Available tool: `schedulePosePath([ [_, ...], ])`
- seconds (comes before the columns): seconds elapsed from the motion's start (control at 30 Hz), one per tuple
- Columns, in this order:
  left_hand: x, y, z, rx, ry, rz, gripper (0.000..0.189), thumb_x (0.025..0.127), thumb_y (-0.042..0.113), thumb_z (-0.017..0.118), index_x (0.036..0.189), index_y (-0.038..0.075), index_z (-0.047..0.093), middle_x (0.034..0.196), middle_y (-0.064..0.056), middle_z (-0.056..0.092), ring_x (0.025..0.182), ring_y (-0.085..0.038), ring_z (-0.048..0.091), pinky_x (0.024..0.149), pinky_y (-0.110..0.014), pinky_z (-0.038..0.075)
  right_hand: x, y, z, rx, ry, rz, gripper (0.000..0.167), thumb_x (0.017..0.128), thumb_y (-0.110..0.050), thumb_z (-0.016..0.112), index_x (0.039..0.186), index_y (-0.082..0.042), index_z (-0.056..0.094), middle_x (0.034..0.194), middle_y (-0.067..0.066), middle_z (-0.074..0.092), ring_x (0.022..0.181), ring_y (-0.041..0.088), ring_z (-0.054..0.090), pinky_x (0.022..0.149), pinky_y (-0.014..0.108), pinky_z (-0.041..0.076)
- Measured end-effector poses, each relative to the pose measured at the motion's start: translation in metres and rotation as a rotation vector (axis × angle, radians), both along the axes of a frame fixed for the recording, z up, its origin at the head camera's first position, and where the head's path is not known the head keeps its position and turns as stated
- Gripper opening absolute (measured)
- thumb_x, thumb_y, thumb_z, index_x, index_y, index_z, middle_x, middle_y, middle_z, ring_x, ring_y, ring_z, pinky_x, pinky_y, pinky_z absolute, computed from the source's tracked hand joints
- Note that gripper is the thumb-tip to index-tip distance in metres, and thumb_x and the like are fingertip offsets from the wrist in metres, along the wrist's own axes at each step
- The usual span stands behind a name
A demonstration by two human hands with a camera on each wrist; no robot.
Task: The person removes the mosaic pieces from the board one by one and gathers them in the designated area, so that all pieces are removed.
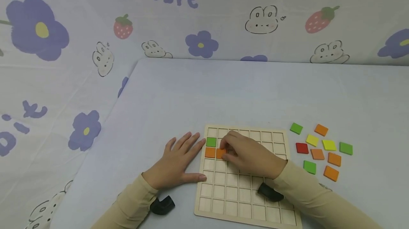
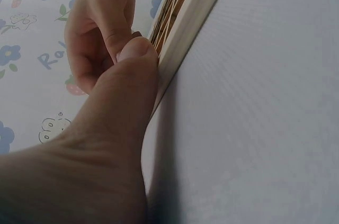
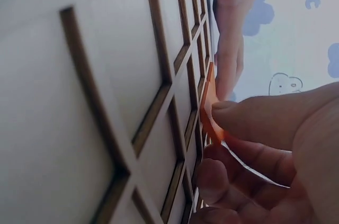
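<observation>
A wooden grid board (image 1: 218, 204) lies on the table, with a green tile (image 1: 211, 142) in its left column and an orange tile (image 1: 210, 152) in the cell below. My right hand (image 1: 250, 154) pinches another orange tile (image 1: 220, 153) over the neighbouring cell of the second column. The right wrist view shows that orange tile (image 3: 210, 115) tilted, between thumb and fingers. My left hand (image 1: 180, 163) is spread on the table, its thumb and fingertips at the board's left edge. In the left wrist view the left thumb (image 2: 135, 49) meets the board's side.
Right of the board lie several loose square tiles, among them a red tile (image 1: 301, 148), a yellow tile (image 1: 312, 140), a green tile (image 1: 346, 148) and an orange tile (image 1: 331, 173). A patterned cloth (image 1: 220, 16) hangs behind the white table (image 1: 204, 94). Black devices sit at both wrists.
</observation>
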State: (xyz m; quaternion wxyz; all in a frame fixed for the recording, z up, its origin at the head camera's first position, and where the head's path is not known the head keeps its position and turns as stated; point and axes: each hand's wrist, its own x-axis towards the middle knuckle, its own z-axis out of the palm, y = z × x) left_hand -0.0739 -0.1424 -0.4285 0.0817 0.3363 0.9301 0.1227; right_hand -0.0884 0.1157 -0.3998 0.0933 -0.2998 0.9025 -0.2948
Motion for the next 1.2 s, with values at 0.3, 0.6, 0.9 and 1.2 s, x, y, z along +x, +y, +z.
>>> schedulePosePath([
  [0.3, 0.0007, 0.0001, 0.0014, 0.007, 0.003, -0.002, 0.096, 0.084, 0.072, 0.049, 0.155, 0.021, 0.013, 0.161, -0.006, 0.014, 0.148, -0.029, 0.009, 0.109, -0.063, 0.01, 0.0015, 0.0012, -0.0018, -0.023, 0.036, 0.037, 0.01, 0.091, -0.013, 0.065, 0.101, -0.013, 0.063, 0.1, -0.006, 0.057, 0.082, 0.005, 0.053, 0.075, 0.026, 0.048],
  [0.6, 0.0007, 0.0003, 0.0009, 0.009, -0.002, 0.0, 0.095, 0.084, 0.072, 0.049, 0.156, 0.021, 0.013, 0.161, -0.005, 0.013, 0.148, -0.028, 0.008, 0.109, -0.062, 0.01, 0.0055, -0.0012, 0.0009, 0.028, 0.053, 0.027, 0.024, 0.09, -0.015, 0.067, 0.113, -0.008, 0.063, 0.105, -0.001, 0.058, 0.082, 0.008, 0.054, 0.074, 0.027, 0.049],
  [0.9, 0.0007, 0.0004, 0.0012, 0.002, -0.002, 0.003, 0.095, 0.084, 0.072, 0.05, 0.156, 0.022, 0.012, 0.161, -0.004, 0.012, 0.148, -0.027, 0.007, 0.11, -0.062, 0.009, 0.0066, -0.0029, 0.0003, -0.006, 0.045, 0.011, 0.022, 0.089, -0.012, 0.067, 0.11, -0.007, 0.065, 0.1, 0.0, 0.054, 0.08, 0.008, 0.052, 0.071, 0.024, 0.047],
  [1.2, 0.0009, 0.0005, 0.0013, 0.007, 0.001, 0.005, 0.096, 0.084, 0.071, 0.052, 0.155, 0.021, 0.013, 0.161, -0.005, 0.013, 0.148, -0.028, 0.008, 0.11, -0.062, 0.009, 0.0052, -0.0052, -0.0001, -0.017, 0.046, -0.016, 0.015, 0.089, -0.011, 0.067, 0.103, -0.009, 0.064, 0.099, -0.002, 0.053, 0.081, 0.008, 0.053, 0.072, 0.025, 0.048],
])
